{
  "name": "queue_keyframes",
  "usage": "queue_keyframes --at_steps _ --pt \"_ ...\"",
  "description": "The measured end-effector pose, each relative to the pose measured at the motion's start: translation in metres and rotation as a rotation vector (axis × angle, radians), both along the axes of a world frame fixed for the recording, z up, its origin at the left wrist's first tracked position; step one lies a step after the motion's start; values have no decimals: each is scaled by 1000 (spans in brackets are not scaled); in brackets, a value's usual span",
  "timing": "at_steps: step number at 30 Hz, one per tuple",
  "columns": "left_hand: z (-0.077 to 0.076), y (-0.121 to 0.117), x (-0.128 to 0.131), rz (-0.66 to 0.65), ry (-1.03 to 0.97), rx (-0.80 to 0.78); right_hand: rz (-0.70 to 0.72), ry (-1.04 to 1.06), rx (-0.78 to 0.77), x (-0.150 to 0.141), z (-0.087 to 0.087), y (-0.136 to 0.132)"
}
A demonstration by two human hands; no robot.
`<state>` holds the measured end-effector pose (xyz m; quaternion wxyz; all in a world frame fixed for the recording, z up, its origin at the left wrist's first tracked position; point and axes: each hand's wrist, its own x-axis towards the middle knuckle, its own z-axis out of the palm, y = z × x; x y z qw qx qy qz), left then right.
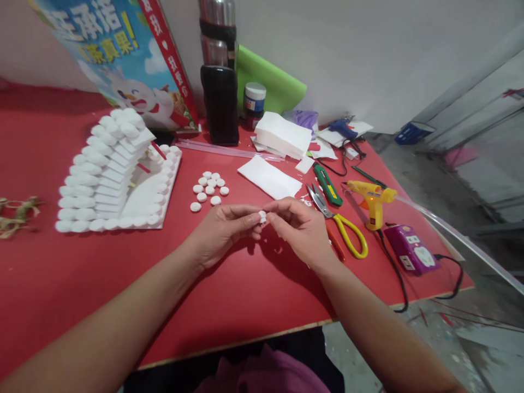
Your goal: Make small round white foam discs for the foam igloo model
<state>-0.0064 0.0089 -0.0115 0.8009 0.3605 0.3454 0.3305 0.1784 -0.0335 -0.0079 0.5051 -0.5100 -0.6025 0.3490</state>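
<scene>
A small white piece (262,217), too small to name exactly, is pinched between both hands above the red table. My left hand (227,229) grips its left side with thumb and fingers. From the right, my right hand (298,228) closes on the same piece with thumb and forefinger. Several white round discs (210,190) lie just beyond my left hand. Farther left stands a white stepped model (110,174), its steps and border lined with white rounded pieces. A folded white sheet (270,177) lies beyond the hands.
Right of my hands lie yellow-handled scissors (350,236), a green utility knife (327,185) and a yellow glue gun (372,199) near a purple power socket box (411,250). A phone (220,106), a printed box (123,60) and a jar (254,98) stand at the back.
</scene>
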Motion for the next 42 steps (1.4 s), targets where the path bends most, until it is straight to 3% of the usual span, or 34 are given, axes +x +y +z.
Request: queue_keyframes --at_steps 6,13,30,39,42 --pt "-3 -1 -1 7 15 61 -22 -240 171 1 -4 -1" --pt "-2 -1 1 -7 1 65 -35 -335 299 2 -5 -1" --pt "-2 5 -3 -77 -101 -69 -21 -209 182 2 2 -2" --pt "-9 6 -2 5 -59 -20 66 -424 515 4 -7 -2" --pt "-6 3 -1 114 27 122 50 -390 531 3 -3 -4"
